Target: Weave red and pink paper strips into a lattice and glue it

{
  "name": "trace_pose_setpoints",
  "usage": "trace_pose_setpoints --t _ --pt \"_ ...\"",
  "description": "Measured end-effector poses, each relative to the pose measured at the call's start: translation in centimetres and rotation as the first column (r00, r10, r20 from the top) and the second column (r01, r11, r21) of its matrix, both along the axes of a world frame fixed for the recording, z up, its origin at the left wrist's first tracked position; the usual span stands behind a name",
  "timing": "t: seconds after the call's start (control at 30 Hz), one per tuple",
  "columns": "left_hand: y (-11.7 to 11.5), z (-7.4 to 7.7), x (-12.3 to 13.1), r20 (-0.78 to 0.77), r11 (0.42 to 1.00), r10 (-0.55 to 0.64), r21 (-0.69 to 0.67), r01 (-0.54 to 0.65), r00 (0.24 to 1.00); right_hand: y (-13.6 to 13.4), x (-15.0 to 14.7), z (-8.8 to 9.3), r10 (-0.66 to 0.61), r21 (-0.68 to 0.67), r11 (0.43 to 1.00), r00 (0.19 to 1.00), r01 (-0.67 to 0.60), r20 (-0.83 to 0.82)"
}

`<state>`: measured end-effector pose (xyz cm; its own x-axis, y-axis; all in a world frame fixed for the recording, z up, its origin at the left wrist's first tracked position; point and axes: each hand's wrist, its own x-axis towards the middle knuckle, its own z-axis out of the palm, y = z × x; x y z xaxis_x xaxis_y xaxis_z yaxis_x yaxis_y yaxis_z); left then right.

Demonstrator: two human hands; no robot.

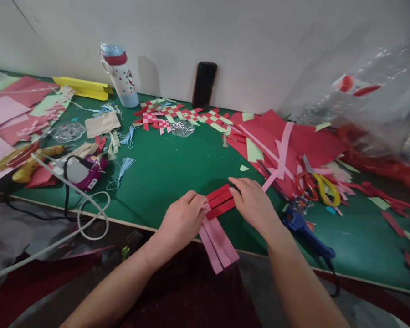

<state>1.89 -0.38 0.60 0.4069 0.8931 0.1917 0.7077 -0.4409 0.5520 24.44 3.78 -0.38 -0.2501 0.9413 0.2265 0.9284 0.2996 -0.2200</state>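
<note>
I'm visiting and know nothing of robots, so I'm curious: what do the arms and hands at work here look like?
They're a person's: the left hand and right hand are ungloved, with no ring or watch visible. Both forearms show no sleeves. Dark maroon clothing appears below.

Green tbl (167,168) has bottle (123,79), yellow folded pc (84,88) & phone (204,84) along back, woven red/green pcs (216,116) + clear dish (182,129) nr phone, blue tassel (123,169) on L, red sheets (309,139) & blue glue gun (305,233) on R.
</note>
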Motion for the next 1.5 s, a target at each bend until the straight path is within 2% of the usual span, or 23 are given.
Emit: trace_pose_setpoints --t 0.1,0.33,0.9,1.2,1.5 --pt "0.6 0.1 0.8 -0.014 0.986 0.085 -0.139 -0.086 0.996 0.5 -0.4 -0.2 0.001 -0.017 1.0 1.0 0.0 0.016" --pt "1.4 0.4 1.0 -0.088 0.967 0.056 -0.244 -0.076 0.995 0.3 -0.5 -0.1 -0.029 -0.047 0.998 1.0 0.029 -0.001" --pt "1.6 0.8 1.0 -0.106 0.948 0.034 -0.313 -0.066 0.994 0.7 -0.5 0.0 -0.016 -0.095 0.995 0.999 0.012 -0.039" --pt "1.6 0.7 1.0 -0.094 0.952 0.03 -0.301 -0.057 0.995 0.8 -0.5 -0.2 0.003 -0.101 0.995 1.0 -0.006 -0.03" --pt "1.5 0.6 0.9 -0.091 0.953 0.028 -0.298 -0.054 0.995 0.7 -0.5 -0.1 -0.032 -0.132 0.991 0.998 0.023 -0.063"
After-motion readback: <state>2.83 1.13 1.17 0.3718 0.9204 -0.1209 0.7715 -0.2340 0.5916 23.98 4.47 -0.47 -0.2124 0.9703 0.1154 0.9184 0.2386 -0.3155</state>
